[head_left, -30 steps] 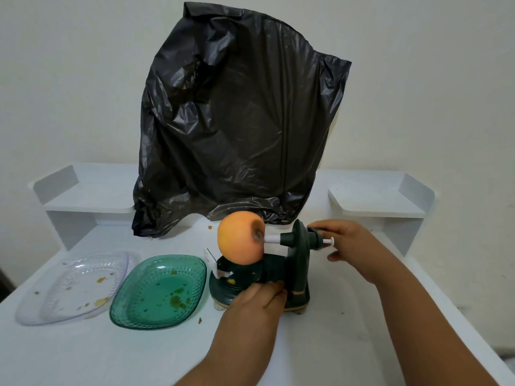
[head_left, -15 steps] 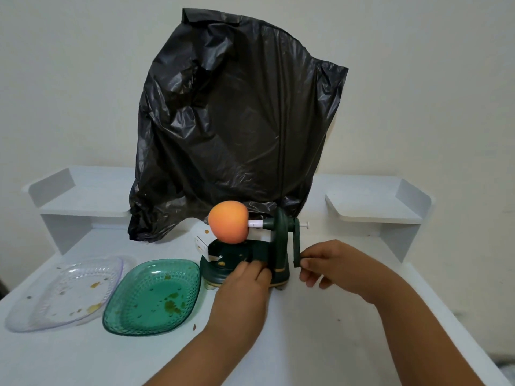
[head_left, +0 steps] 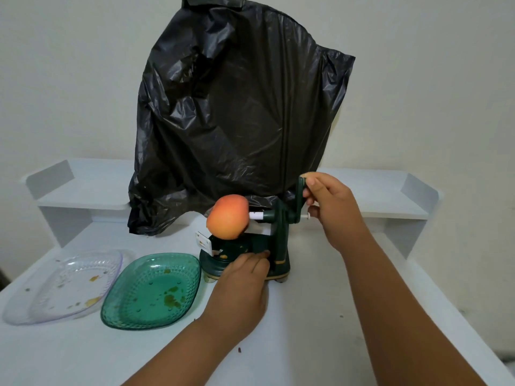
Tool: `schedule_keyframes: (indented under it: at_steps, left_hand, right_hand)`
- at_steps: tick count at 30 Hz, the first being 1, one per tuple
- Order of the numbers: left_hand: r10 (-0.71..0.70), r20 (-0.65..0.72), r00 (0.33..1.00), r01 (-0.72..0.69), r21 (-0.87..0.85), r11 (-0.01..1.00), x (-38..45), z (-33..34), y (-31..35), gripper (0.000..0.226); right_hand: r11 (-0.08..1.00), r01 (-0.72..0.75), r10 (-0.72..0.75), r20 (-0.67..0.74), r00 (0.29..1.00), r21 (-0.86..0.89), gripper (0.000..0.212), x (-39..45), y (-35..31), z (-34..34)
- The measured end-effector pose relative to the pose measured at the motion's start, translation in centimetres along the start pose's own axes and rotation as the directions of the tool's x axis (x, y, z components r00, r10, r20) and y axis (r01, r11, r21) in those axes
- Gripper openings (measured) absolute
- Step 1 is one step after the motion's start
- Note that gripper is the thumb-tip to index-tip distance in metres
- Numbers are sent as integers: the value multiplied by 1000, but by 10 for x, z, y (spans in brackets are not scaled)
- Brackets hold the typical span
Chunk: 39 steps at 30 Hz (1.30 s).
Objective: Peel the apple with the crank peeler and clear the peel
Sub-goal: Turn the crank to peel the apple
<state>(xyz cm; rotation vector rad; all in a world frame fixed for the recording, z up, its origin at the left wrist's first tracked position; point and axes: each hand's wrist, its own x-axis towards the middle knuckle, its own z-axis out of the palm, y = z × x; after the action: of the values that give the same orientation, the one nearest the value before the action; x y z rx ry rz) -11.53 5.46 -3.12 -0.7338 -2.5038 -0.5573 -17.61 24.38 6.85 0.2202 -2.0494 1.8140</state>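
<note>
Fingertips of the left hand (head_left: 242, 285) were pressed against the dark green crank peeler (head_left: 274, 240) at centre frame, and the hand covered the near side of its base, so how the base sat on the white table (head_left: 320, 324) could not be made out there. The right hand (head_left: 333, 210), right of centre, was closed around the crank handle (head_left: 301, 200), which stood raised above the shaft; the knob itself was hidden inside the fingers. Both forearms ran out of the lower edge of the frame.

The apple (head_left: 228, 217), orange with a redder top and its skin whole as far as could be seen, sat skewered on the peeler's white shaft, above the base and just left of the upright frame. Its far side was out of sight. A small white blade arm (head_left: 203, 240) stood below and left of the fruit; whether it touched the skin could not be told.

Behind the peeler a crumpled black rubbish bag (head_left: 237, 121) filled the upper middle of the frame and hid the middle of a white raised shelf (head_left: 80, 188) along the wall.

At lower left lay a green plastic dish (head_left: 152, 291), just beside the peeler's base, holding a few brownish scraps. Further left, its edge touching or overlapping the green one, lay a clear plastic dish (head_left: 64, 288) with small bits scattered in it, its left end cut off by the frame.
</note>
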Motion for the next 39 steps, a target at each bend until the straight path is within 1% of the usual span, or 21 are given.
schedule_keyframes:
  at_steps: [2, 4, 5, 8, 9, 12, 15, 17, 20, 22, 24, 26, 28, 31, 32, 34, 35, 39]
  left_hand:
    - [-21, -7, 1000, 21, -28, 999, -2, -2, 0, 17]
    - [-26, -11, 1000, 25, -40, 999, -2, -3, 0, 11]
    - [-24, -13, 1000, 24, -39, 999, -2, -3, 0, 11]
    - [-26, -16, 1000, 26, -21, 999, 0, -3, 2, 13]
    - [-30, -18, 999, 29, -14, 999, 1, -3, 2, 13]
    - [-37, -25, 999, 37, 23, 999, 4, -1, 3, 15]
    - [-54, -47, 997, 58, 68, 996, 6, 1, 5, 21]
    - [-62, -62, 996, 68, 105, 992, 8, 3, 8, 25]
    - [-57, -69, 996, 67, 152, 986, 9, 4, 11, 26]
    - [-58, -76, 995, 70, 161, 984, 9, 4, 11, 25]
    - [-61, -88, 994, 74, 157, 985, 9, 4, 10, 24]
    - [-48, -98, 994, 62, 152, 986, 10, 3, 10, 23]
    - [-47, -105, 993, 62, 144, 988, 9, 3, 9, 23]
    - [-43, -103, 994, 57, 139, 989, 10, 6, 8, 23]
    - [-40, -100, 994, 54, 138, 989, 11, 6, 8, 23]
    - [-34, -96, 995, 47, 139, 989, 11, 7, 7, 24]
    - [-31, -97, 995, 44, 139, 989, 10, 7, 6, 24]
    - [-27, -111, 993, 41, 125, 991, 8, 6, 3, 25]
  right_hand:
    - [991, -83, 85, -16, 996, 102, 24, 9, 12, 9]
    - [949, -194, 198, 10, 980, 247, 25, 12, 25, 17]
    - [922, -254, 256, 31, 966, 291, 25, 11, 33, 20]
    - [866, -376, 367, 94, 926, 329, 21, 0, 54, 22]
    - [869, -390, 375, 108, 921, 304, 21, -5, 60, 20]
    - [907, -392, 365, 178, 914, 154, 17, -21, 72, 3]
    - [889, -449, 406, 304, 862, 88, 12, -32, 74, -15]
    - [871, -487, 429, 378, 820, 67, 11, -38, 69, -23]
    - [860, -507, 406, 529, 745, 55, 12, -42, 56, -32]
    - [859, -504, 351, 611, 709, 92, 20, -42, 45, -36]
    - [875, -465, 281, 647, 709, 130, 32, -41, 36, -37]
    - [900, -405, 227, 619, 751, 162, 33, -38, 25, -36]
    - [913, -344, 171, 558, 812, 221, 21, -35, 17, -33]
    - [904, -206, 55, 377, 925, 375, 13, -27, 7, -30]
    - [906, -153, 26, 309, 951, 395, 10, -24, 4, -27]
    - [924, -67, -10, 199, 980, 376, 7, -18, 1, -20]
    - [934, -46, -10, 155, 988, 354, 10, -15, 1, -16]
    - [960, -37, 21, 60, 998, 277, 18, -4, 8, -6]
